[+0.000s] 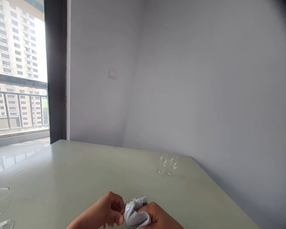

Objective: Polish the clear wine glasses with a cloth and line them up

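At the near side of the green table (85,171), a soft, pale grey cloth (134,218) is bunched and folded around a clear drinking glass (129,203), mostly hidden. The left hand (112,208) has its fingers curled in, thumb and fingertips pinching the glass at its left side. The right hand (154,216) is closed around the cloth, pressing it to the glass. A large clear glass (0,206), cut off by the view, stands at the left. Farther back, two small stemmed glasses (162,163) stand upright, close together. Beyond are a grey wall (193,79) and a switch (112,73).
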`<state>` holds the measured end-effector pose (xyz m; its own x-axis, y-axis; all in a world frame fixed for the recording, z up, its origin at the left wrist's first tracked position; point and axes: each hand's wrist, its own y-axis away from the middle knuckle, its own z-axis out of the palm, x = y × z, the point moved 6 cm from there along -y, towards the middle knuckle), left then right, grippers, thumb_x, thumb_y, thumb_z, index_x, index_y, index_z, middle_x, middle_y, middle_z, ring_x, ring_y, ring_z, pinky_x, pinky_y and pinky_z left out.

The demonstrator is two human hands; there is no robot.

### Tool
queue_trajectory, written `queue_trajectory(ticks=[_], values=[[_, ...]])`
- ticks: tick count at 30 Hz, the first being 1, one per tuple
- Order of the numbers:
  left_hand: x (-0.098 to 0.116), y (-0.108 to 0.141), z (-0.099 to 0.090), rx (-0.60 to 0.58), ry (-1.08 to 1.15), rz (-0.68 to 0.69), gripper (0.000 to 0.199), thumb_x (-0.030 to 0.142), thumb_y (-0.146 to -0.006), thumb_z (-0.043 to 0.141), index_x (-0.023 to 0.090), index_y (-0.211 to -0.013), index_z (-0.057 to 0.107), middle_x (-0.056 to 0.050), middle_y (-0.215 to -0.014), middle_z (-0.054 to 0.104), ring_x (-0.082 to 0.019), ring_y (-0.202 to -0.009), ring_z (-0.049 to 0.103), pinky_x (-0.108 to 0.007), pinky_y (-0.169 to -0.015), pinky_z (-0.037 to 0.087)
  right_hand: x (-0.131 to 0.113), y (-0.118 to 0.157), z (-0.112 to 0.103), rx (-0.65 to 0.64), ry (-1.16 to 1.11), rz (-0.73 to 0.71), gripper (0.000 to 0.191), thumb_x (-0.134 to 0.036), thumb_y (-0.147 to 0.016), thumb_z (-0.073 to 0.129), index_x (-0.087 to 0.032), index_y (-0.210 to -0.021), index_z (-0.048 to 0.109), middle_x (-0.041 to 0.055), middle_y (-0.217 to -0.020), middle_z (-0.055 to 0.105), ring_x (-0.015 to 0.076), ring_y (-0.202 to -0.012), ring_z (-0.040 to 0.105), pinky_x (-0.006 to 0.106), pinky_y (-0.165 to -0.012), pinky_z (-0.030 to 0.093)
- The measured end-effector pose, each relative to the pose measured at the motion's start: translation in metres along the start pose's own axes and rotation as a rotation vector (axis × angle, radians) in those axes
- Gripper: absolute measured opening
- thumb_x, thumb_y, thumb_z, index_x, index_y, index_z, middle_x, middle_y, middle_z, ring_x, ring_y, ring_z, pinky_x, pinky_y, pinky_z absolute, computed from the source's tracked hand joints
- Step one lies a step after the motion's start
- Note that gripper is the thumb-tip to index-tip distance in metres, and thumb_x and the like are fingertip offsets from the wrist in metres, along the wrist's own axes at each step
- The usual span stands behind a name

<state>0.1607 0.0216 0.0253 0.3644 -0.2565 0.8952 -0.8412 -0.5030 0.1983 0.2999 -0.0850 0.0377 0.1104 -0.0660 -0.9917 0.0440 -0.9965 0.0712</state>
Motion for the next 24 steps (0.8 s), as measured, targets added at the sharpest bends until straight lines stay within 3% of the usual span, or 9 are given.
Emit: queue_trajectory(ticks=[2,5,7,11,15,18,21,23,24], values=[[0.003,0.001,0.002,0.009,-0.044,0.025,0.019,0.036,-0.067,0.065,0.017,-0.071,0.064,0.004,-0.054,0.056,-0.012,-0.050,0.050,-0.022,-0.046,0.037,-0.002,-0.002,-0.002,0.007,-0.079,-0.004,0.031,-0.032,-0.059,0.079,-0.015,-0.082,0.068,-0.0015,-0.070,0.063,0.0159,-0.066,0.058,0.022,-0.058,0.043],[0.028,0.008,-0.007,0.395,-0.486,0.317,0.014,0.024,-0.074,0.060,0.023,-0.087,0.065,0.000,-0.081,0.067,-0.019,-0.078,0.058,-0.033,-0.073,0.044,0.011,-0.019,-0.005,0.145,-0.369,-0.005,0.039,-0.041,-0.061,0.076,-0.013,-0.086,0.066,-0.0006,-0.062,0.063,0.0112,-0.047,0.055,0.020,-0.045,0.039],[0.044,0.018,-0.003,0.641,-0.820,0.526,0.029,0.014,-0.074,0.058,0.027,-0.100,0.060,0.000,-0.092,0.067,-0.022,-0.090,0.057,-0.043,-0.089,0.036,0.026,-0.031,-0.004,0.224,-0.587,0.014,0.038,-0.045,-0.062,0.074,-0.012,-0.078,0.064,-0.0027,-0.047,0.058,0.0074,-0.034,0.047,0.018,-0.037,0.034],[0.051,0.028,0.002,0.883,-1.048,0.714,0.018,0.011,-0.077,0.055,0.025,-0.088,0.060,0.003,-0.076,0.065,-0.018,-0.078,0.058,-0.046,-0.097,0.027,0.043,-0.045,0.010,0.208,-0.792,0.055,0.037,-0.047,-0.062,0.074,-0.012,-0.068,0.062,-0.0065,-0.031,0.045,0.0065,-0.028,0.041,0.017,-0.034,0.035],[0.040,0.018,-0.004,0.684,-0.930,0.647,0.007,0.018,-0.080,0.055,0.023,-0.080,0.060,0.003,-0.067,0.063,-0.014,-0.063,0.054,-0.033,-0.076,0.040,0.035,-0.040,0.015,0.120,-0.582,-0.001,0.049,-0.051,-0.060,0.073,-0.009,-0.083,0.063,-0.0029,-0.044,0.055,0.0090,-0.032,0.048,0.018,-0.034,0.035],[0.024,0.007,-0.013,0.479,-0.638,0.376,0.006,0.019,-0.076,0.057,0.021,-0.074,0.063,0.003,-0.066,0.064,-0.014,-0.064,0.054,-0.026,-0.064,0.040,0.023,-0.027,0.004,0.158,-0.306,0.009,0.046,-0.037,-0.058,0.078,-0.011,-0.094,0.062,-0.0016,-0.065,0.061,0.0099,-0.045,0.054,0.020,-0.043,0.042],[0.005,0.000,-0.007,0.207,-0.275,0.103,0.009,0.016,-0.070,0.055,0.019,-0.069,0.063,0.004,-0.061,0.063,-0.013,-0.059,0.054,-0.022,-0.054,0.039,0.011,-0.019,0.000,0.104,-0.141,-0.014,0.034,-0.020,-0.057,0.077,-0.011,-0.087,0.066,-0.0022,-0.071,0.061,0.0114,-0.062,0.056,0.019,-0.055,0.042],[0.006,0.000,-0.004,0.185,-0.274,0.098,0.012,0.018,-0.073,0.051,0.019,-0.072,0.064,0.003,-0.064,0.065,-0.014,-0.061,0.056,-0.023,-0.056,0.041,0.012,-0.020,0.001,0.078,-0.175,-0.007,0.032,-0.024,-0.060,0.076,-0.011,-0.086,0.066,-0.0021,-0.067,0.061,0.0113,-0.058,0.056,0.020,-0.053,0.042],[0.011,0.002,-0.005,0.256,-0.372,0.160,0.014,0.020,-0.075,0.051,0.020,-0.078,0.064,0.002,-0.071,0.067,-0.016,-0.068,0.058,-0.027,-0.063,0.043,0.014,-0.024,0.002,0.095,-0.235,0.000,0.034,-0.030,-0.061,0.076,-0.011,-0.087,0.065,-0.0020,-0.064,0.060,0.0106,-0.051,0.055,0.020,-0.049,0.041]])
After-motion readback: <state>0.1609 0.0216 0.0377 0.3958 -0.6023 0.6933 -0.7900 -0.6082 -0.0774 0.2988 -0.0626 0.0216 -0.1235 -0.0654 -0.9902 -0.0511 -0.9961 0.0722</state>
